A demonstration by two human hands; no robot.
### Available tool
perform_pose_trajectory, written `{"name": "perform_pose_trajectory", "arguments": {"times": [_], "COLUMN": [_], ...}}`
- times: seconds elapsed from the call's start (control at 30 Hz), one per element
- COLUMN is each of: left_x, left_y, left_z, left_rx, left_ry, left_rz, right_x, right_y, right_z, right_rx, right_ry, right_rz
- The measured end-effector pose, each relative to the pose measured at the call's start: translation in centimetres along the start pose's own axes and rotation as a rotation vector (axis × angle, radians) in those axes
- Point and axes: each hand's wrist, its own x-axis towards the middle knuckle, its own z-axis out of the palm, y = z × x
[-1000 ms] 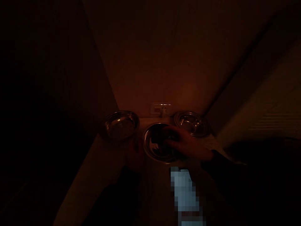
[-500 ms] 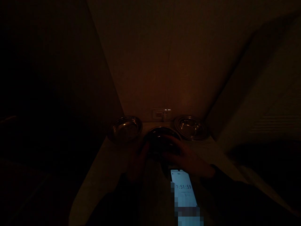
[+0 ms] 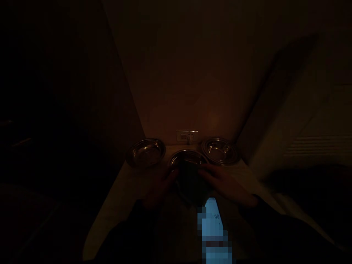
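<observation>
Between my two hands is a dark green, limp piece that looks like cloth (image 3: 192, 183); the dark hides its detail. My left hand (image 3: 162, 185) grips its left edge, and my right hand (image 3: 222, 183) has its fingers closed on the upper right edge. Just beyond it stands a round metal bowl (image 3: 178, 154), its near side covered by the piece. A lit phone (image 3: 214, 207) lies below my right hand, its screen partly hidden by the cloth's lower end.
At the far left of the pale table (image 3: 118, 205) sits a shiny metal bowl (image 3: 147, 152). A similar rimmed bowl (image 3: 220, 151) is at the far right. A wall socket (image 3: 187, 136) with something plugged in is behind them. The room is very dark.
My hands were over the middle bowl; now they are drawn slightly apart, with the dark green piece held up between them, covering more of the phone's screen. The view has shifted slightly.
</observation>
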Motion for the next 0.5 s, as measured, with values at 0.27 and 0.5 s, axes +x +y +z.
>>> {"name": "perform_pose_trajectory", "arguments": {"times": [0.27,0.5], "left_x": [-0.1,1.2], "left_y": [-0.4,-0.2], "left_z": [0.3,-0.9], "left_rx": [0.139,0.271], "left_ry": [-0.089,0.201], "left_rz": [0.031,0.104], "right_x": [-1.2,-0.5], "right_y": [0.0,0.7], "right_z": [-0.2,-0.5], "right_rx": [0.145,0.027], "right_ry": [-0.144,0.125], "right_rz": [0.052,0.051]}}
